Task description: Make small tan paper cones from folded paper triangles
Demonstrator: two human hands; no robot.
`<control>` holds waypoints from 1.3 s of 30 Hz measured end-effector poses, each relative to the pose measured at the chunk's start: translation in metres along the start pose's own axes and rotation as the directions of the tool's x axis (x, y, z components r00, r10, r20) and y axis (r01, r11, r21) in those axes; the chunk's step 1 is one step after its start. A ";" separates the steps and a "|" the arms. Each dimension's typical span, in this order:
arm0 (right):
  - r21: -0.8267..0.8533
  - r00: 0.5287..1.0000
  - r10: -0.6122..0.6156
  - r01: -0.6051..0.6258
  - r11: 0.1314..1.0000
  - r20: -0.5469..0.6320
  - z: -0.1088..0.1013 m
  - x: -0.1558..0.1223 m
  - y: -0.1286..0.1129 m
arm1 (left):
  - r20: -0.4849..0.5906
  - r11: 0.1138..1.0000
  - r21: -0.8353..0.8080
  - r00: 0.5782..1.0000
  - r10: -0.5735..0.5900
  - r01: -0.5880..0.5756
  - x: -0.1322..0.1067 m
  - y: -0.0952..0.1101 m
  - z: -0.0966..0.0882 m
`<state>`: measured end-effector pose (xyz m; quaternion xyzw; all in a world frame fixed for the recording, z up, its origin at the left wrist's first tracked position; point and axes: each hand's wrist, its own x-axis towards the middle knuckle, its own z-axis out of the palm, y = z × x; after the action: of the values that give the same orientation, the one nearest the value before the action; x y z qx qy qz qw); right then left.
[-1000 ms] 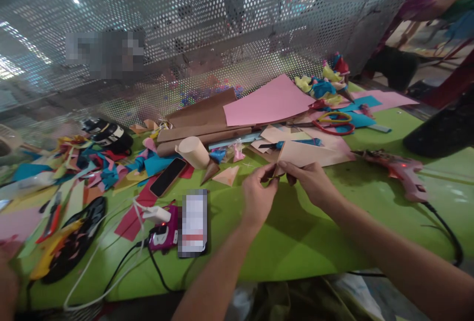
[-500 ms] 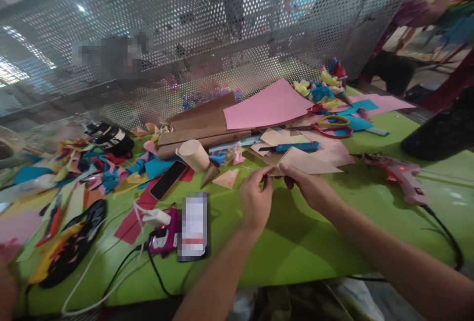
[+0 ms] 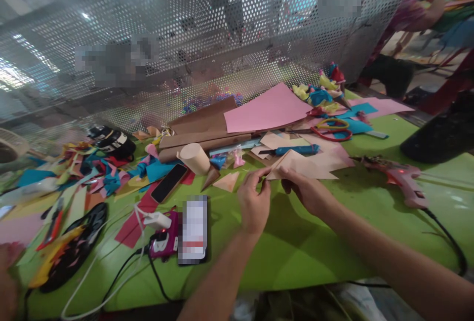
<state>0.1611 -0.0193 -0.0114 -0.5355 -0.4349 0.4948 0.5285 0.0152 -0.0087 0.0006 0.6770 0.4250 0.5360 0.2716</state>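
Between both sets of fingertips is a small piece of cream paper (image 3: 276, 167), seemingly folded, with a raised edge. My left hand (image 3: 255, 201) pinches its left side, thumb and fingers closed. The fingers of my right hand (image 3: 305, 190) close on its right side, partly hiding it. Just behind lie cream paper sheets (image 3: 328, 163) and a blue utility knife (image 3: 298, 149). To the left of my hands are a peach paper triangle (image 3: 226, 181), a brown paper cone (image 3: 211, 178) and a cream paper roll (image 3: 194, 158).
A pink glue gun (image 3: 409, 182) with a lit red light lies right, its cord trailing forward. Two phones, one dark-screened (image 3: 169, 182), and a purple power adapter (image 3: 165, 239) with cables lie left. Scissors (image 3: 333, 129) rest behind. Another person's hand (image 3: 8, 281) shows at far left.
Slightly more of the paper's raised edge now shows above my fingers. My hands keep their pinch, and the view has shifted a little.
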 end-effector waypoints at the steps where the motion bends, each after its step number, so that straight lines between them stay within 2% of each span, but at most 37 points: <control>1: 0.045 0.999 0.034 -0.033 0.998 -0.010 0.001 0.000 0.000 | 0.000 1.000 -0.008 1.000 -0.004 0.004 0.000 -0.001 0.000; 4: 0.123 0.997 0.080 -0.077 0.989 -0.021 0.001 0.001 0.002 | -0.007 0.999 -0.037 1.000 -0.010 0.010 0.001 -0.002 0.001; 13: 0.083 0.994 0.111 -0.110 0.990 0.000 -0.001 0.000 0.005 | -0.041 0.996 -0.086 0.999 -0.011 0.008 0.001 -0.001 -0.001; 18: 0.144 0.999 0.042 -0.045 0.989 0.021 -0.003 0.002 -0.004 | -0.113 0.994 -0.111 0.993 -0.034 0.022 0.008 -0.005 -0.009; 20: 0.196 1.000 0.022 -0.018 0.980 -0.022 -0.010 0.006 -0.011 | -0.149 0.995 -0.102 0.989 -0.017 0.001 0.012 -0.007 -0.015; 23: 0.250 0.985 -0.018 0.061 0.966 -0.172 -0.024 0.013 -0.022 | -0.199 0.996 -0.044 0.978 0.062 -0.072 0.019 -0.007 -0.025; 25: 0.195 0.950 -0.099 0.162 0.967 -0.297 -0.033 0.016 -0.029 | -0.206 0.989 0.015 0.968 0.146 -0.146 0.022 -0.004 -0.029; 27: 0.081 0.907 -0.229 0.274 0.958 -0.354 -0.037 0.017 -0.034 | -0.183 0.972 0.066 0.955 0.234 -0.226 0.023 -0.002 -0.030; 28: 0.029 0.901 -0.281 0.308 0.951 -0.331 -0.037 0.017 -0.035 | -0.162 0.961 0.087 0.949 0.272 -0.261 0.022 -0.001 -0.030; 30: -0.016 0.931 -0.300 0.303 0.953 -0.210 -0.035 0.014 -0.036 | -0.107 0.942 0.118 0.939 0.327 -0.315 0.020 0.001 -0.028; 33: 0.009 0.991 -0.132 0.132 0.991 0.009 -0.027 0.009 -0.033 | -0.046 0.923 0.141 0.929 0.368 -0.359 0.016 0.002 -0.025; 35: 0.039 0.995 -0.019 0.015 0.999 0.101 -0.023 0.007 -0.031 | -0.035 0.922 0.136 0.928 0.370 -0.363 0.015 0.003 -0.024; 37: 0.068 0.993 0.030 -0.038 0.997 0.118 -0.021 0.007 -0.031 | -0.044 0.933 0.117 0.936 0.348 -0.342 0.016 0.003 -0.025; 39: 0.078 0.996 0.035 -0.041 0.996 0.080 -0.019 0.007 -0.031 | -0.058 0.956 0.067 0.956 0.288 -0.284 0.018 0.002 -0.026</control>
<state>0.1830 -0.0129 0.0184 -0.5024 -0.4251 0.5425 0.5222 -0.0079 0.0034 0.0181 0.7207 0.3467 0.5795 0.1569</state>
